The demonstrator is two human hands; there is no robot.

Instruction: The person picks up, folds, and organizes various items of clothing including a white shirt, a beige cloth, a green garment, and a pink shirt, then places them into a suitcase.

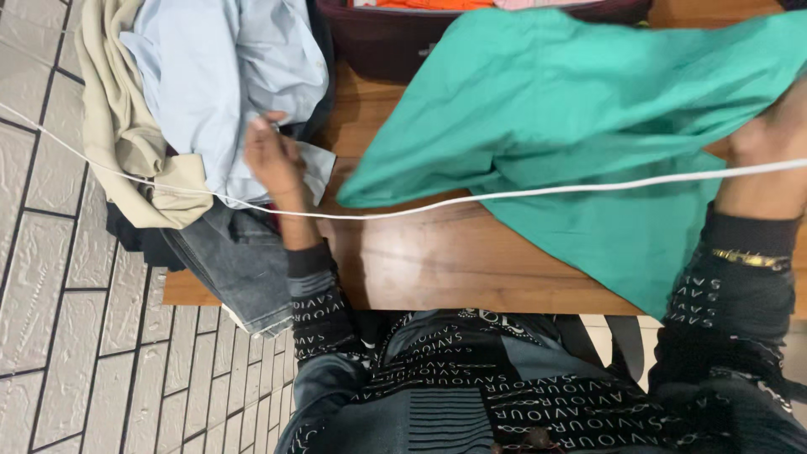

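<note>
A teal green garment (572,118) is spread across the wooden table (437,261), partly lifted at the right. My right hand (769,147) grips its right edge, near the frame's right side. My left hand (273,155) rests on a pale blue shirt (218,76) in a heap of clothes at the table's left end, fingers curled on the fabric. Whether they pinch it I cannot tell for sure. Both arms wear dark patterned sleeves.
The clothes heap also holds a beige garment (126,126), grey jeans (239,261) hanging over the table edge, and dark cloth beneath. A dark maroon basket (395,38) with orange and pink cloth stands at the back. A white cord (471,200) crosses the view. Tiled floor (50,319) lies left.
</note>
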